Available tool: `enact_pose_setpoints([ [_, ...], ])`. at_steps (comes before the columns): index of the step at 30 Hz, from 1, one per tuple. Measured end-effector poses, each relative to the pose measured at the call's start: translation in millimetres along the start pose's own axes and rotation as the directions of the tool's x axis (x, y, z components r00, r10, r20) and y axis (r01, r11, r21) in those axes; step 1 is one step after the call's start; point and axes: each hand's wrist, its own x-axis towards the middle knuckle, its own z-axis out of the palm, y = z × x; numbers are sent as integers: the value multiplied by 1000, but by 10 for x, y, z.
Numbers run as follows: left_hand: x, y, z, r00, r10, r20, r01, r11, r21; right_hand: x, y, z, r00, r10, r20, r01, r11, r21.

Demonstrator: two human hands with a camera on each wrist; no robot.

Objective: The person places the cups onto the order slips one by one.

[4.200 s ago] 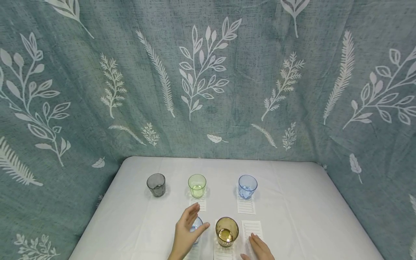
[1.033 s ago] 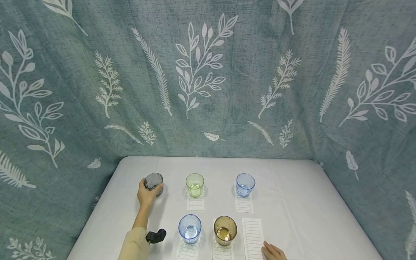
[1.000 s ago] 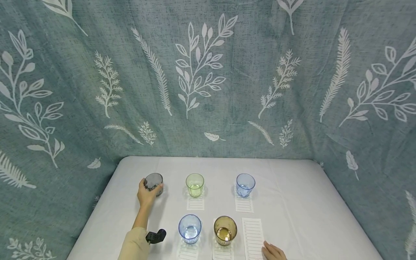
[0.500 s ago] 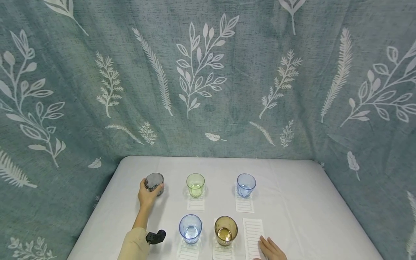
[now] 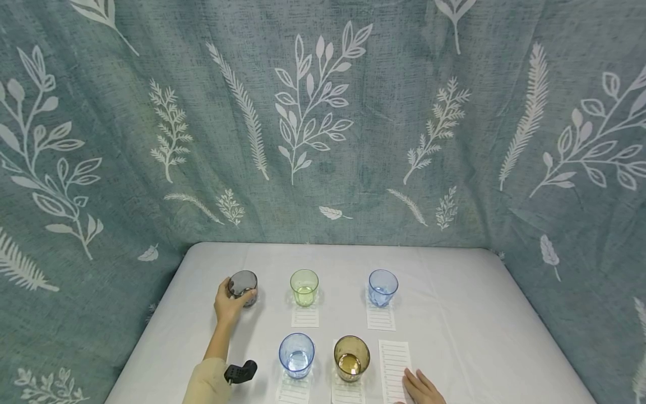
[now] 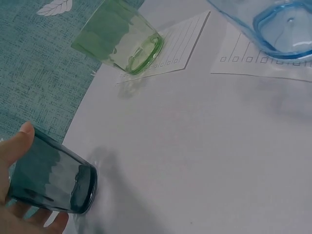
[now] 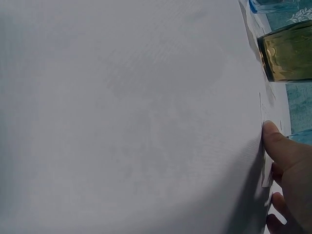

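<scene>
At the table's far left, my left hand grips a grey glass tumbler. The left wrist view shows the thumb near the tumbler's rim and fingers around its lower side; its base is close over the white cloth. My right hand lies at the front, relaxed fingers on the right edge of a lined paper slip. In the right wrist view, the thumb of that hand rests at the slip's edge. Left of this slip stands an amber tumbler, holding nothing visible but its tinted base.
A green tumbler and a blue tumbler stand in the back row, each with a lined slip under it. Another blue tumbler stands in front on its own slip. A patterned green curtain rises behind the white table.
My left hand has left the front blue tumbler and reached to the grey one, which has now shifted slightly right with it. My right hand drew off the slip, then came back onto its edge.
</scene>
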Motion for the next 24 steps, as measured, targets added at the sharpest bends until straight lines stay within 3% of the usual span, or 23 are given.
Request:
enact_pose_setpoints([
  [7, -67, -18, 3, 1000, 19, -13, -20, 999, -26, -45, 2, 23, 1000, 12, -22, -13, 1000, -5],
  [12, -145, 11, 10, 999, 30, -29, -31, 999, -42, -64, 42, 57, 997, -28, -71, 27, 1000, -15],
  [24, -346, 257, -32, 997, 79, -16, -81, 990, -119, -92, 74, 96, 993, -11, -121, 11, 1000, -1],
])
